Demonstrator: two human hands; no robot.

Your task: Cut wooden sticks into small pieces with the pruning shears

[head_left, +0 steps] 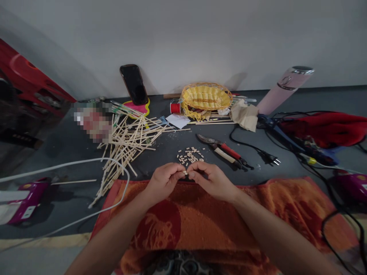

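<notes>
My left hand (pixel 167 179) and my right hand (pixel 211 179) meet over the far edge of an orange towel (pixel 209 217). Thumbs and forefingers of both are pinched round a small pale wooden piece (pixel 185 172), mostly covered by the fingertips. Just beyond them, a loose pile of short cut wooden pieces (pixel 190 154) lies on the dark table. To the right of the pile rest pruning shears (pixel 222 151) with red and pale handles. A heap of long thin wooden sticks (pixel 129 141) spreads out at the left.
Against the wall stand a phone (pixel 134 84), a yellow woven basket (pixel 206 97), a red thread spool (pixel 175 108) and a pink flask (pixel 282 91). A plug with black cord (pixel 268 156) lies right of the shears. A white cable (pixel 86 160) loops across the left side.
</notes>
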